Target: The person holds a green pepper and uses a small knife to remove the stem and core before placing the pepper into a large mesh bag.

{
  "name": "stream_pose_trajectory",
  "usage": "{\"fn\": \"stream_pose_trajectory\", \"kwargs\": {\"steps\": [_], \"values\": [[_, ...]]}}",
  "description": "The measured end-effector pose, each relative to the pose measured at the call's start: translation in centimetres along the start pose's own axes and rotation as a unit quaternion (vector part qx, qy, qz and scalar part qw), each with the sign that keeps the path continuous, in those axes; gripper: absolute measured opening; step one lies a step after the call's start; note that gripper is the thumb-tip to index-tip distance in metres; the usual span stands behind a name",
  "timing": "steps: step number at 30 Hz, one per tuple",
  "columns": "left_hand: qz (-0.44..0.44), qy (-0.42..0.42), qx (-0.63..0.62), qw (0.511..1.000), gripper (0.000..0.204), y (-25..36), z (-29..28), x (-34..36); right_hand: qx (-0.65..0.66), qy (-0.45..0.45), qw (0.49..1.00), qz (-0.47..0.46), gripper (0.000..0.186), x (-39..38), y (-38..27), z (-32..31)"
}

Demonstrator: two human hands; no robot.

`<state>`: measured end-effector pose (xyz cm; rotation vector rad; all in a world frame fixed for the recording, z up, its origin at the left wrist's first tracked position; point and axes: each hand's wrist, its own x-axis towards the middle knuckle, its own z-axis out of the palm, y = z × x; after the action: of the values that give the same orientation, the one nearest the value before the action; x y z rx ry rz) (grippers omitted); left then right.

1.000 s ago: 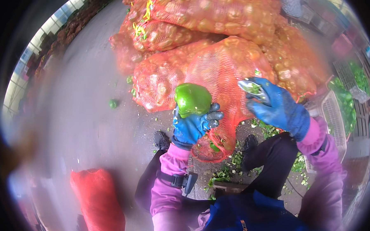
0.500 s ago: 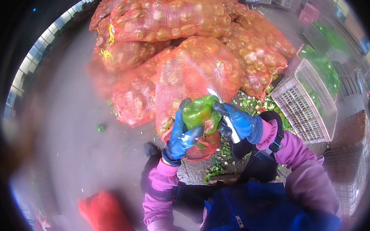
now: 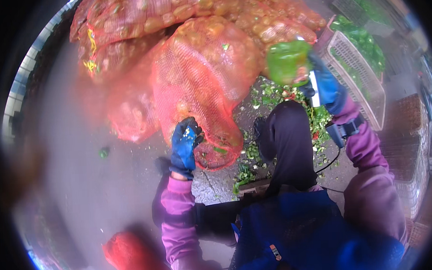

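Note:
My right hand (image 3: pixel 328 84), in a blue glove with dark fingertips, holds a green bell pepper (image 3: pixel 286 63) out to the right, near a white crate. A knife (image 3: pixel 314 89) with a pale handle is in the same hand; motion smears both. My left hand (image 3: pixel 183 142), gloved alike and flecked with pale bits, is closed at the edge of a red mesh sack (image 3: pixel 208 72). The sack lies in front of me with its narrow end toward me, a green piece (image 3: pixel 220 150) showing in that end. My left fingers partly hide the mesh they grip.
More filled mesh sacks (image 3: pixel 157 12) are piled behind. At the right stands a white crate (image 3: pixel 355 66) of green peppers (image 3: pixel 361 44), with stacked crates (image 3: pixel 404 151) nearer. Green scraps (image 3: pixel 249 174) litter the floor around my knee. A red sack (image 3: pixel 134 257) lies at the lower left.
Both hands were on the pepper in the middle. My right hand has carried pepper and knife up and right; my left hand has let go and moved down-left to the sack's edge.

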<state>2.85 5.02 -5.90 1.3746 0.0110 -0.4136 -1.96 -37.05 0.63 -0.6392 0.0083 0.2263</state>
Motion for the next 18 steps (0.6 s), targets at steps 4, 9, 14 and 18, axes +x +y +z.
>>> {"fn": "stream_pose_trajectory", "kwargs": {"steps": [4, 9, 14, 18], "values": [[-0.095, 0.042, 0.207, 0.973, 0.022, -8.1, -8.5, 3.1, -0.194, 0.200, 0.960, -0.019, 0.031, -6.9, -1.8, -9.3], [-0.206, 0.048, 0.487, 0.847, 0.035, -20.4, -13.6, 2.7, -0.260, 0.399, 0.852, 0.219, 0.044, -16.3, 2.1, -24.1], [-0.146, 0.143, 0.406, 0.891, 0.042, -24.7, -9.0, 4.5, -0.214, 0.525, 0.806, 0.172, 0.044, -19.0, 9.0, -29.2], [-0.191, 0.265, 0.425, 0.844, 0.042, -25.3, -6.7, 10.1, -0.296, 0.539, 0.765, 0.192, 0.042, -19.4, 10.7, -32.8]]}}
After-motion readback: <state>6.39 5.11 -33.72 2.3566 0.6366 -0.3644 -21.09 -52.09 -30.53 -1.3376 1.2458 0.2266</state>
